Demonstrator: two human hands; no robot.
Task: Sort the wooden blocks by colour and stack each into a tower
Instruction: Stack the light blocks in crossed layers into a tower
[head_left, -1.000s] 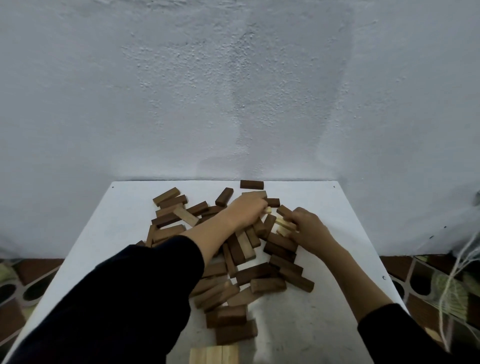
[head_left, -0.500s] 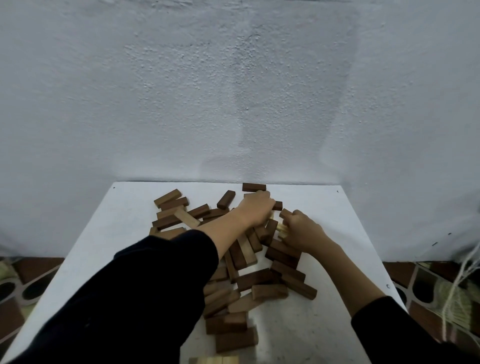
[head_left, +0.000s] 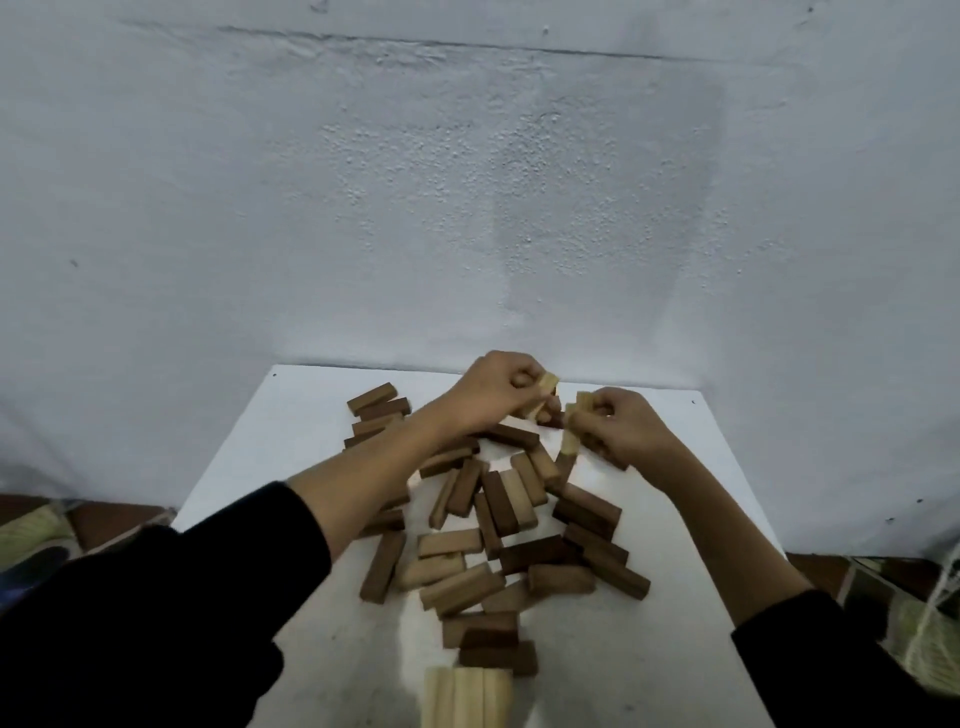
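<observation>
- The fingers of the left hand (head_left: 498, 387) are curled around a pale block (head_left: 543, 397); its long axis points down toward the pile.
- The fingers of the right hand (head_left: 621, 423) pinch more pale blocks (head_left: 571, 434), held almost upright.
- The pale row (head_left: 465, 696) lies at the near edge of the surface (head_left: 649, 649), straight toward the person, about equally near to both hands.
- The brown blocks (head_left: 498, 540) lie between.

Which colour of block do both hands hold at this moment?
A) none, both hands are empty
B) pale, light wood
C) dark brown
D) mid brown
B: the left hand grips a pale block and the right hand grips pale blocks, raised above the pile.
</observation>
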